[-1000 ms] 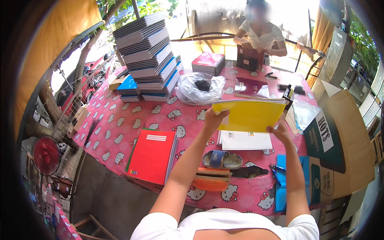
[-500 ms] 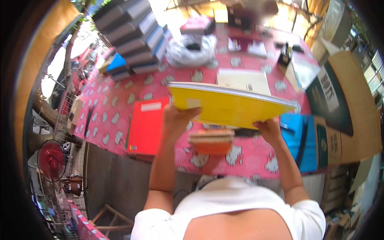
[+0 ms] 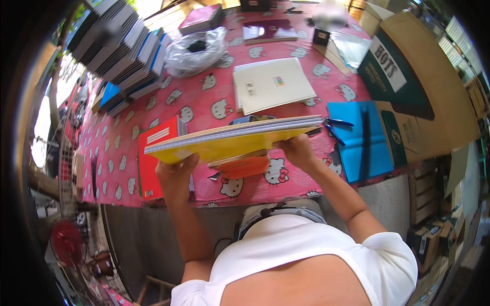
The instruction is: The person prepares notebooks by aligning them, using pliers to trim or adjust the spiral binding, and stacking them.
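Note:
A yellow-covered notebook with a thick block of pages is raised above the table, tilted so its page edges face up. My left hand grips its left end, thumb on the yellow cover. Near the other end, my right hand pinches the lower edge. Under it lies an orange block-like thing, partly covered. A red spiral notebook rests beside my left hand. To the right are blue-handled pliers and a blue cover sheet with a black strip on it.
White booklets lie mid-table on a pink patterned cloth. A tall book stack and a clear plastic bag stand far left. At right is a large cardboard box; a purple booklet is at the back.
The view has shifted, and objects on the table appear in different places. Both hands still hold the yellow notebook, now tilted with its right end higher and its page edges more visible.

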### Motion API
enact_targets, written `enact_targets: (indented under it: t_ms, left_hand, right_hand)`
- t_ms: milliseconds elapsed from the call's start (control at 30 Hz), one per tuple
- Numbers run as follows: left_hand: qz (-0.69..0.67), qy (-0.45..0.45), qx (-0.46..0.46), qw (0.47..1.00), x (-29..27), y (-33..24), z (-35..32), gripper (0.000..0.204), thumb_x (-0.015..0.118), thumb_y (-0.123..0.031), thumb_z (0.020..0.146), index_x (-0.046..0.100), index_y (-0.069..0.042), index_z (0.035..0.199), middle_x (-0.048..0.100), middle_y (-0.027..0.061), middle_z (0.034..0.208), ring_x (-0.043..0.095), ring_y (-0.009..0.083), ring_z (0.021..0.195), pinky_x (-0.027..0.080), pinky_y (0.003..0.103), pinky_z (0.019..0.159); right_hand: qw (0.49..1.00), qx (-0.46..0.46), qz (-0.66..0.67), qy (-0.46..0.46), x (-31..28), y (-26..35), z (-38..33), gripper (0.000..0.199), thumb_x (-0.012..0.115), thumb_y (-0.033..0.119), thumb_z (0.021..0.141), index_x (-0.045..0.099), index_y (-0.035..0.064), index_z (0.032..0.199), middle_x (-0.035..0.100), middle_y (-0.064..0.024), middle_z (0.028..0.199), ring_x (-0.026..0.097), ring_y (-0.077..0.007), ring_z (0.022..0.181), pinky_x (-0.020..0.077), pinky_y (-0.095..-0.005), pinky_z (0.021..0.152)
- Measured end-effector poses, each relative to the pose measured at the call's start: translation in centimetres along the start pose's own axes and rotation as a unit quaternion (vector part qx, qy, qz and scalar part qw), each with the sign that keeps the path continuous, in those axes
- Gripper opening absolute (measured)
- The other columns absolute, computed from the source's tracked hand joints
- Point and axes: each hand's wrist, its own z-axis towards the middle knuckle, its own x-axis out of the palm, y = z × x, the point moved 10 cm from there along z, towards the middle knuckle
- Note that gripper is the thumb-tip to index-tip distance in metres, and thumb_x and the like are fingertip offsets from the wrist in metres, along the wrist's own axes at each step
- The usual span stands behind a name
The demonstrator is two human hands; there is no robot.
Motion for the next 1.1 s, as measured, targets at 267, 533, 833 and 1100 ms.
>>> enact_targets:
  t_ms: [267,533,833,1100]
  left_hand:
    - [0.465,0.082,0.284,0.834,14.2,-7.8,-5.3,0.075,0.071,-0.027,0.079,0.034,-0.005,0.141,0.036,0.0126,0.142,0.036,0.0236,0.130,0.012,0.053,0.111]
    - [0.335,0.221,0.297,0.866,18.1,-4.6,-3.9,0.041,0.070,-0.019,0.079,0.061,-0.014,0.119,0.065,0.0024,0.098,0.059,0.0202,0.093,0.026,0.049,0.102]
    - [0.315,0.086,0.385,0.863,17.1,-6.5,-5.2,0.008,0.071,-0.014,0.078,0.072,-0.010,0.085,0.066,0.0054,0.093,0.061,0.0215,0.086,0.032,0.040,0.101]
    - [0.264,0.168,0.326,0.892,18.7,-5.9,-4.6,0.018,0.069,-0.016,0.082,0.068,-0.008,0.098,0.067,0.0056,0.085,0.062,0.0191,0.081,0.034,0.037,0.099]
  right_hand:
    - [0.997,0.022,-0.063,0.046,2.6,-5.1,-5.5,0.028,0.068,0.002,0.074,0.053,0.0036,0.098,0.062,-0.0189,0.086,0.060,-0.0391,0.090,0.0478,-0.0444,0.073]
    - [0.750,0.330,-0.514,-0.254,-29.7,-12.4,-6.3,0.036,0.074,0.036,0.075,0.066,0.0031,0.085,0.063,-0.0170,0.087,0.062,-0.0349,0.088,0.0500,-0.0441,0.078]
    - [0.779,0.379,-0.443,-0.230,-29.9,-12.0,-5.1,0.017,0.059,0.008,0.080,0.068,-0.0006,0.090,0.062,-0.0238,0.105,0.061,-0.0396,0.096,0.0494,-0.0482,0.084]
    - [0.776,0.293,-0.527,-0.185,-27.7,-12.0,-4.3,0.021,0.049,0.013,0.089,0.064,0.0002,0.095,0.057,-0.0214,0.108,0.061,-0.0363,0.097,0.0522,-0.0408,0.082]
